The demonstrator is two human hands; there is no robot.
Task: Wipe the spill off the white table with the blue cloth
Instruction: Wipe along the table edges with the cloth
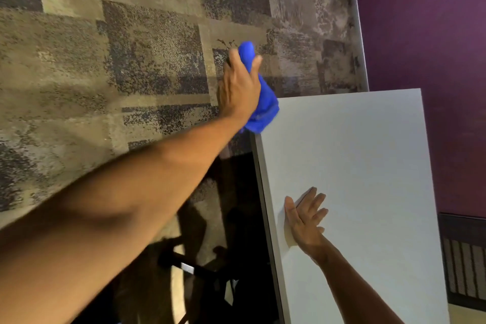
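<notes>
The left hand is closed round the bunched cloth, held at the worktop's far left corner, its lower folds at the edge, probably at the end of a stroke. The right hand lies flat, fingers spread, likely bracing. No spill shows on the white surface. Carpet lies beyond, a purple wall to the right; nothing blocks the wiping.

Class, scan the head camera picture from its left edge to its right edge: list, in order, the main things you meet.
Patterned carpet → left hand gripping the blue cloth → right hand lying flat on the white table → purple wall.
</notes>
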